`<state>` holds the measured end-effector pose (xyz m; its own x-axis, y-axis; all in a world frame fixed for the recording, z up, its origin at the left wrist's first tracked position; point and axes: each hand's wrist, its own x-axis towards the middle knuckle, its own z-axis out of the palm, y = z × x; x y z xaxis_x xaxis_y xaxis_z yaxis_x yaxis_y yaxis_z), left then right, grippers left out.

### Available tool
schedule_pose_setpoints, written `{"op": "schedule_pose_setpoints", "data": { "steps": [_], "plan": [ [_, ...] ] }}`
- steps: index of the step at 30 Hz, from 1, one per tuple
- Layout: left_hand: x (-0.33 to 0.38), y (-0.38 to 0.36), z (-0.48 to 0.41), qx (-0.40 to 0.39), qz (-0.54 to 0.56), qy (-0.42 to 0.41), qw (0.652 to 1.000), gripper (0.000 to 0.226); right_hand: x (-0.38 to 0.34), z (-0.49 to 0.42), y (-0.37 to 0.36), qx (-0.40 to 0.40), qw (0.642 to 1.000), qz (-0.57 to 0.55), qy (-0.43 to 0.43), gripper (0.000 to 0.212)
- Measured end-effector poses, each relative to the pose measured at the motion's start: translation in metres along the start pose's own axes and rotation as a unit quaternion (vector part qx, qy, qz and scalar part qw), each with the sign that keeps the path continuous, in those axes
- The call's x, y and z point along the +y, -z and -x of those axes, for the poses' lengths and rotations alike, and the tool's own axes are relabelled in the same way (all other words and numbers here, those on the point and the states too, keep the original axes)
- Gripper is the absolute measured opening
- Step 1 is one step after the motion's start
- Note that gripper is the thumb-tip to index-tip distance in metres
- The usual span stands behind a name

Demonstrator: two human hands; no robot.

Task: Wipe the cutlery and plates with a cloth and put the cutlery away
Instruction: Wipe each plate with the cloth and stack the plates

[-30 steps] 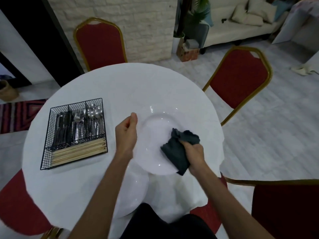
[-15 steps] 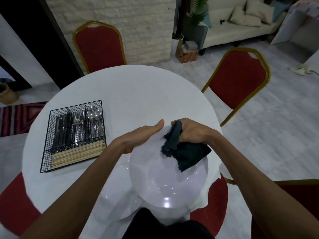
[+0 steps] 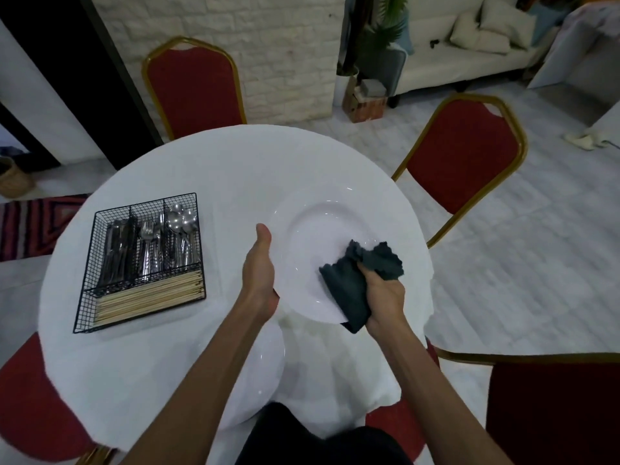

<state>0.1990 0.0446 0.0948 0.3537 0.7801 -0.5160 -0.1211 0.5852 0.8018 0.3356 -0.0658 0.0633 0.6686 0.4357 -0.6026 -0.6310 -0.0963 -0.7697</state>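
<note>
A wide-rimmed white plate (image 3: 322, 236) is held face up above the round table, its well toward me. My left hand (image 3: 260, 273) grips its left rim, thumb lying along the edge. My right hand (image 3: 382, 297) clutches a dark grey cloth (image 3: 352, 286) pressed onto the plate's lower right rim. A second white plate (image 3: 265, 380) lies on the table beneath my left forearm. At the left stands a black wire cutlery basket (image 3: 84, 293) with knives, forks (image 3: 147, 250), spoons (image 3: 183, 226) and a front row of chopsticks (image 3: 151, 298).
The round table wears a white tablecloth (image 3: 208, 169). Red chairs with gold frames stand at the far side (image 3: 194, 85), the right (image 3: 466, 152) and the near right (image 3: 553, 411). Grey floor stretches to the right, with a sofa (image 3: 469, 52) at the back.
The plate was tipped up toward me half a second ago and now lies flatter with its face up. My right hand and the cloth slid from the top rim to the lower right rim.
</note>
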Motion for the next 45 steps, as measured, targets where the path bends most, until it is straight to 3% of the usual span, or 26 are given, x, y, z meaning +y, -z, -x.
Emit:
{"op": "schedule_pose_setpoints", "data": {
  "steps": [4,6,9,11,15,18,21,24,28,32,33,36,39,42,45],
  "plan": [
    [0.025,0.024,-0.022,-0.128,-0.048,0.056,0.989,0.057,-0.052,-0.013,0.020,-0.110,0.971,0.204,0.062,0.020],
    [0.037,0.021,-0.024,-0.160,-0.131,0.079,0.975,0.057,-0.075,-0.014,0.022,-0.211,0.910,0.347,0.087,0.022],
    [0.040,0.003,-0.014,-0.246,-0.270,0.103,0.925,0.072,-0.093,-0.008,0.006,-0.324,0.806,0.483,0.107,0.028],
    [0.034,-0.005,-0.007,-0.240,-0.325,0.108,0.908,0.074,-0.095,-0.008,-0.001,-0.337,0.784,0.507,0.118,0.027],
    [0.027,-0.003,-0.002,-0.166,-0.356,0.011,0.920,0.081,-0.086,-0.012,0.005,-0.280,0.827,0.454,0.177,0.030],
    [0.031,0.002,-0.001,-0.071,-0.280,-0.016,0.957,0.067,-0.059,-0.012,0.015,-0.197,0.914,0.309,0.177,0.030],
    [0.026,0.002,-0.002,0.026,-0.137,-0.009,0.990,0.062,-0.018,-0.003,0.011,-0.068,0.990,0.091,0.087,0.023],
    [0.012,-0.011,0.003,0.100,-0.013,-0.013,0.995,0.059,0.023,0.014,-0.011,-0.008,1.000,-0.008,-0.012,0.018],
    [0.005,-0.021,0.013,0.118,0.054,-0.003,0.991,0.044,0.036,0.026,-0.019,-0.090,0.992,0.030,-0.080,0.022],
    [0.005,0.000,0.009,0.100,-0.008,0.001,0.995,0.089,0.008,0.001,0.004,-0.073,0.983,0.168,0.017,0.018],
    [0.006,0.007,0.006,0.095,-0.039,0.009,0.995,0.092,-0.003,-0.007,0.009,-0.077,0.972,0.217,0.042,0.020],
    [0.016,0.016,0.011,0.052,-0.118,0.021,0.991,0.062,-0.035,-0.027,0.015,-0.136,0.919,0.358,0.093,0.037],
    [0.021,0.018,0.015,0.002,-0.215,0.019,0.976,0.049,-0.060,-0.033,0.007,-0.169,0.832,0.501,0.166,0.047],
    [0.020,0.012,0.022,-0.061,-0.333,0.020,0.941,0.064,-0.069,-0.028,-0.013,-0.191,0.729,0.596,0.278,0.044],
    [0.012,0.012,0.025,-0.084,-0.335,0.012,0.938,0.055,-0.054,-0.020,-0.027,-0.162,0.648,0.617,0.417,0.041]
  ]
}}
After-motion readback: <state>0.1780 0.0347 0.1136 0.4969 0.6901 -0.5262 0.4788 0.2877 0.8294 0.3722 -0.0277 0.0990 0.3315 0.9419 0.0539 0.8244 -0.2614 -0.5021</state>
